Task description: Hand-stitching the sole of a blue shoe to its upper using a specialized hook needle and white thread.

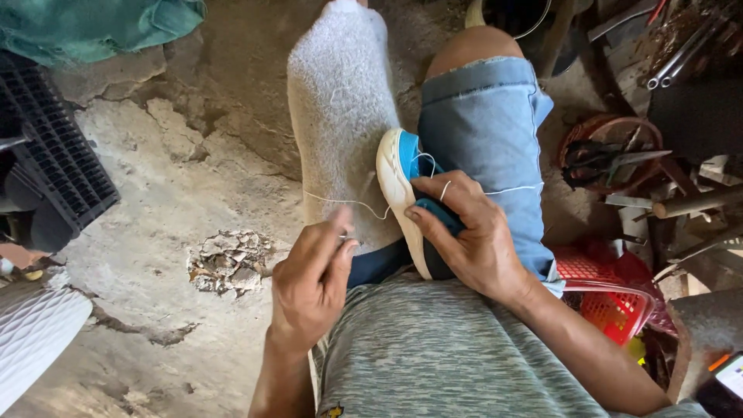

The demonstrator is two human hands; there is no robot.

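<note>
Resting on the person's lap, a blue shoe with a white sole (402,197) lies on its side between a foot in a grey-white sock (340,108) and a knee in pale blue denim shorts (487,131). The right hand (464,232) is wrapped around the shoe, fingers over the blue upper, thumb near the sole edge. The left hand (309,279), just left of the shoe, pinches something thin between thumb and fingertips; whether a needle is there is too small to tell. A white thread (348,203) runs from that pinch across the sock to the shoe, and another strand crosses the denim to the right of the shoe. The sock partly hides the shoe's toe end.

Right of the shoe, a round reddish basket (576,139) holds dark scissors (604,159) and other metal tools. Below it, a red plastic mesh basket (611,306) sits by the person's right forearm; its contents are not clear. Metal rods and scraps crowd the far right. Well left of the shoe stands a black slatted crate (54,155), with green cloth (93,27) above it and a white ribbed object (35,333) below. The floor (155,232) is rough, cracked concrete with a crumbled patch.
</note>
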